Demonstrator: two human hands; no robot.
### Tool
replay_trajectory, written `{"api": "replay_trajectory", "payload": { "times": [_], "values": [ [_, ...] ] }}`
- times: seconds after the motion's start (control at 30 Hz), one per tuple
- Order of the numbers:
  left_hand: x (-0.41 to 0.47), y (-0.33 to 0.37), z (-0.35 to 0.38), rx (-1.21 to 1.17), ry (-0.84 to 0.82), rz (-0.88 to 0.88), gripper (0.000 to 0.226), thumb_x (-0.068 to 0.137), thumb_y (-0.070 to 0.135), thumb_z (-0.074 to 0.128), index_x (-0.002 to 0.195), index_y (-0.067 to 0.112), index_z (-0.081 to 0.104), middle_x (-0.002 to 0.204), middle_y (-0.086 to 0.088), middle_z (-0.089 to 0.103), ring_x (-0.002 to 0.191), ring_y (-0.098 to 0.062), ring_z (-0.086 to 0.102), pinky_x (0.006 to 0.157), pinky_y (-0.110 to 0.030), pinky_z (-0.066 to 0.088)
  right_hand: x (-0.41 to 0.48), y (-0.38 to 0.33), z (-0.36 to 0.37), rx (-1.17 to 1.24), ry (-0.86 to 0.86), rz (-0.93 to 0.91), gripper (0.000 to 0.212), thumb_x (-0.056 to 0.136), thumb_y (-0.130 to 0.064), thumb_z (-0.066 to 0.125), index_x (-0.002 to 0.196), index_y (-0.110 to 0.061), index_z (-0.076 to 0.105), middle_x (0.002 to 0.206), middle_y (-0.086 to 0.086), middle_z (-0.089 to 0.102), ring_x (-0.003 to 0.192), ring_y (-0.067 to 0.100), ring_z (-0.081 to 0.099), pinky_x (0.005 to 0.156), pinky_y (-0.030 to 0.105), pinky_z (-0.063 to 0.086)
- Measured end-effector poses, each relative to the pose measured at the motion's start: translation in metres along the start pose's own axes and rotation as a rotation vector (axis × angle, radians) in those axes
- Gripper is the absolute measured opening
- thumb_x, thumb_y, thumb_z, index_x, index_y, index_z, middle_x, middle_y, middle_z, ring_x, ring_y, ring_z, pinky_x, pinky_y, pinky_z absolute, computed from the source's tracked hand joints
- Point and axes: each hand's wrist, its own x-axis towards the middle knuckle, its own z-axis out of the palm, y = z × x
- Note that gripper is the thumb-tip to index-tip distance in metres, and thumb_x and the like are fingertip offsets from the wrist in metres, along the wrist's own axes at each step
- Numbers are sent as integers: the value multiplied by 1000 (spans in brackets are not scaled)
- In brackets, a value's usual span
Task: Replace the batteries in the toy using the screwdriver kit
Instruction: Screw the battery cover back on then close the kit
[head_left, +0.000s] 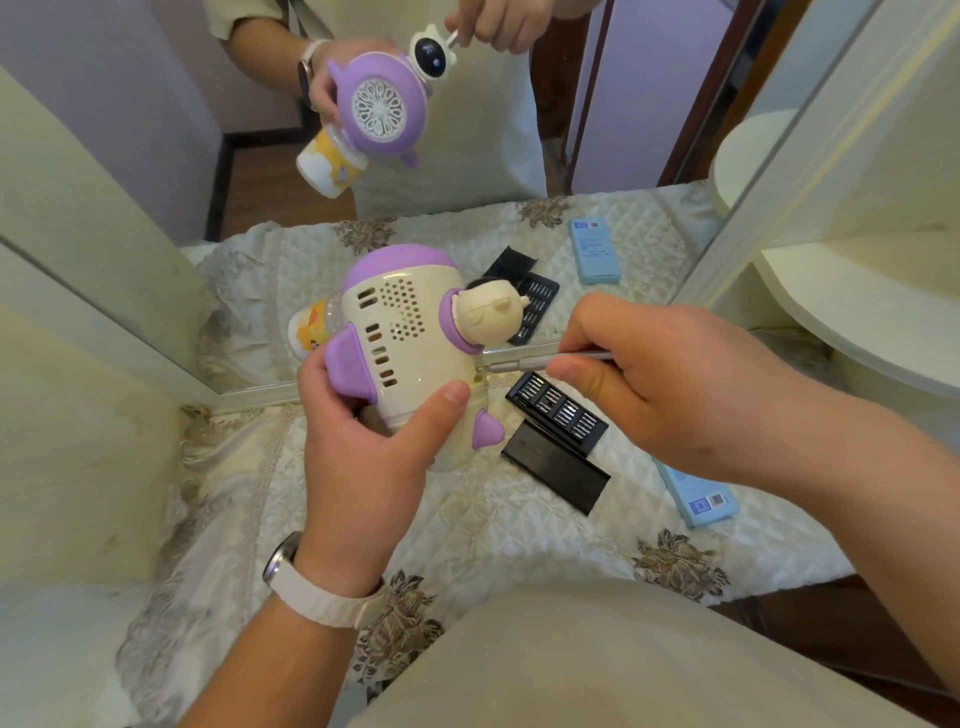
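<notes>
The step in hand is the screw on the battery cover, judging by where the tool is. The left hand (363, 457) grips the toy (410, 338), a cream and purple figure, with its thumb pressed across the near side of the body and its fingers curled round the left side. It holds the toy in the air above the quilted cloth (519, 540), in the middle of the scene, with the head pointing to the far right.

The right hand (660, 379) pinches the slim metal screwdriver (519, 362) between thumb and fingertips. The shaft lies almost level, and its tip meets the right side of the toy's body at a small recess. Whether the bit is seated in a screw head there is too small to tell.

The open bit tray (558, 410) lies on the cloth just right of the toy, with the black sleeve (556, 470) touching its near edge. A blue box (698, 496) lies further right. The mirror (156, 156) on the far side shows the toy's front.

The next move calls for a firm hold on the toy and steady pressure along the shaft as it turns — a tilted bit could slip out of the recess. No cover is off yet, so the task looks to be at an early stage.
</notes>
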Motion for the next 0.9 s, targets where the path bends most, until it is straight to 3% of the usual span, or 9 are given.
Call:
{"api": "replay_trajectory", "payload": {
  "times": [0.1,0.2,0.33,0.43,0.57,0.7,0.8,0.9],
  "values": [
    [0,0,0,-4,-10,3,69,69,28,82,125,19,44,112,2,68,92,-6,70,63,-23,55,0,1,-1,-33,-4,-15,49,85,-60,20,88,-24,54,55,-12,46,49,5,44,43,24,30],
    [-1,-1,-1,4,-10,3,63,69,28,81,121,25,46,108,8,69,91,-5,70,61,-22,54,-3,0,-2,-5,-32,-16,35,85,-59,33,99,-31,48,56,-13,47,50,4,46,44,26,38],
    [-2,0,0,12,-9,1,65,66,34,84,118,32,45,109,9,69,92,-5,70,64,-23,55,-4,-4,-5,12,-70,6,17,86,-48,39,94,-33,41,57,-10,49,50,8,48,44,28,41],
    [-2,0,0,0,-10,-2,64,67,32,83,118,30,44,112,6,68,95,-7,70,66,-25,56,-4,-6,-7,-5,-70,16,25,86,-51,34,92,-29,46,58,-10,50,51,8,48,45,27,39],
    [-5,-3,-3,-14,-25,2,72,65,40,79,125,21,44,116,-1,68,98,-14,70,68,-28,57,-3,-4,-5,-86,-58,-21,50,83,-61,17,87,-24,50,55,-10,46,47,6,44,41,24,30],
    [-8,-7,-4,3,-23,-3,73,63,42,79,123,21,45,112,0,68,93,-12,70,63,-26,55,-6,-3,-4,-40,-89,-40,33,86,-58,34,98,-31,49,53,-13,44,45,5,43,41,22,29],
    [-8,-9,-5,-7,-23,-9,74,66,32,84,125,15,44,112,-3,68,90,-8,70,61,-23,54,-6,-5,-5,-27,-136,-44,20,86,-51,37,100,-37,40,57,-10,49,48,8,46,42,23,36],
    [-9,-8,-5,-30,-30,-16,73,68,14,87,125,10,42,110,-5,66,81,-1,70,57,-17,52,-3,-8,-5,-9,-143,-26,22,85,-50,34,98,-34,43,62,-11,52,53,6,48,46,24,39]
  ]
}}
